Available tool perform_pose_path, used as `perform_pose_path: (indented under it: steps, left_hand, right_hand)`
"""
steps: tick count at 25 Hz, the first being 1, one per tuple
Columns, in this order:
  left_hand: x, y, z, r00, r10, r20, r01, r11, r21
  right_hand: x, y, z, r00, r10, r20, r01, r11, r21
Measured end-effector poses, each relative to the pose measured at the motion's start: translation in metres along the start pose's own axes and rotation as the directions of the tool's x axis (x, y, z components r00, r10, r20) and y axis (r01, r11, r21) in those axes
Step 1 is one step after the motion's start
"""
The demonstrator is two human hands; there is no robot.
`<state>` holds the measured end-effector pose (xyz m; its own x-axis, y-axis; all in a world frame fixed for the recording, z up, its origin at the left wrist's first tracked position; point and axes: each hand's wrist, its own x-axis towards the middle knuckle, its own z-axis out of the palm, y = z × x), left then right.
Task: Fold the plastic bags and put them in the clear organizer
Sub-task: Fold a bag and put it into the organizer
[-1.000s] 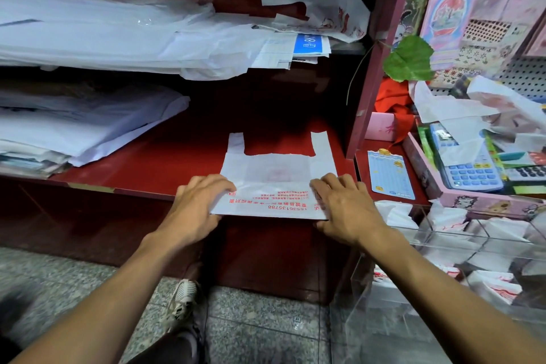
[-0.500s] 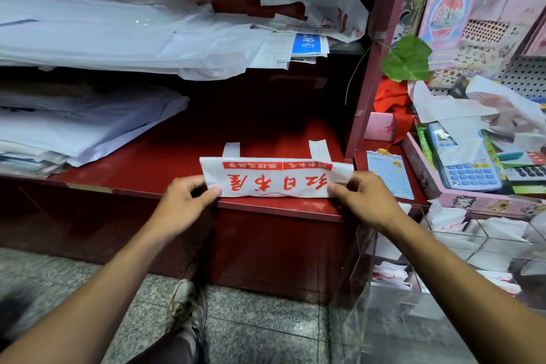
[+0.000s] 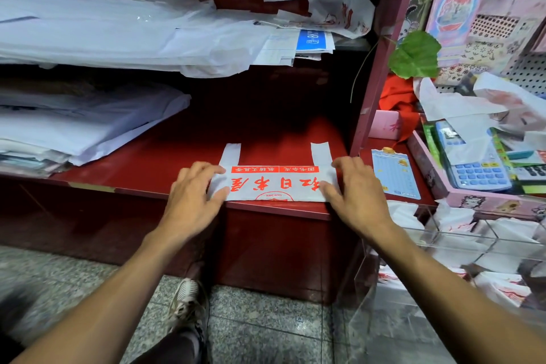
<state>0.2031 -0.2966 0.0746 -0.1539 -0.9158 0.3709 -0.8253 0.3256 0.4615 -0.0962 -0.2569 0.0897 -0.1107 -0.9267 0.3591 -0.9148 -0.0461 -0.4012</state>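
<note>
a: what is the plastic bag point(image 3: 271, 185) like?
b: thin, white, slightly crinkled film, folded into a flat wide band with red print on top. two handle strips stick out from its far edge, one at each end. it lies at the near edge of the red shelf point(image 3: 141, 168), and its near fold runs along the lip.
a: and the hands?
b: two of them, both flat. the left hand point(image 3: 193, 190) presses the band's left end with fingers spread and nearly straight. the right hand point(image 3: 353, 189) presses the right end the same way. neither curls round anything.
a: where is the clear organizer point(image 3: 461, 248)?
b: low on the right, near the right forearm. it has hard transparent walls with square cells, and white folded bags sit inside several of them; i cannot count them surely.
a: any free room?
b: bare glossy red shelf lies left of the bag and beyond it. one stack of white sheets point(image 3: 79, 124) sits far left on the shelf. to the right stands a maroon upright post point(image 3: 375, 80), then a blue card point(image 3: 394, 173) and a blue calculator point(image 3: 472, 162).
</note>
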Motion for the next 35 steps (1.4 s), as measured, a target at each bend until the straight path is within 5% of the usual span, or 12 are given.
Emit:
perform_pose_path:
  steps: [3, 6, 15, 20, 25, 31, 33, 35]
  left_hand:
    - [-0.002, -0.003, -0.001, 0.959, 0.038, 0.280, -0.067, 0.993, 0.094]
    - [0.001, -0.007, -0.001, 0.956, 0.059, 0.287, -0.114, 0.978, 0.177]
    - [-0.006, -0.022, -0.006, 0.980, 0.142, 0.138, -0.138, 0.990, -0.038]
    - [-0.005, -0.023, -0.008, 0.995, 0.090, 0.044, -0.080, 0.978, -0.193]
    - [-0.004, -0.008, -0.012, 0.995, -0.087, 0.055, 0.102, 0.897, -0.430]
    - [0.002, 0.003, -0.001, 0.971, -0.237, 0.006, 0.216, 0.873, -0.436]
    - [0.003, 0.003, 0.001, 0.984, -0.158, -0.077, 0.131, 0.952, -0.276]
    - [0.002, 0.001, -0.001, 0.999, 0.044, 0.029, -0.041, 0.995, -0.095]
  right_hand:
    - [-0.004, -0.005, 0.000, 0.928, -0.180, 0.326, 0.237, 0.961, -0.144]
    - [-0.003, -0.003, 0.000, 0.876, -0.166, 0.452, 0.299, 0.924, -0.240]
    - [-0.009, 0.020, -0.015, 0.891, -0.243, 0.384, 0.300, 0.950, -0.093]
    - [-0.008, 0.034, -0.020, 0.932, -0.210, 0.296, 0.163, 0.971, 0.177]
    - [-0.001, 0.030, -0.013, 0.982, 0.062, 0.179, -0.140, 0.873, 0.468]
    - [0.002, 0.012, -0.004, 0.957, 0.276, 0.083, -0.286, 0.874, 0.392]
    - [0.002, 0.010, -0.002, 0.970, 0.238, 0.041, -0.240, 0.930, 0.280]
    - [0.000, 0.009, -0.001, 0.997, 0.079, -0.024, -0.077, 0.992, 0.105]
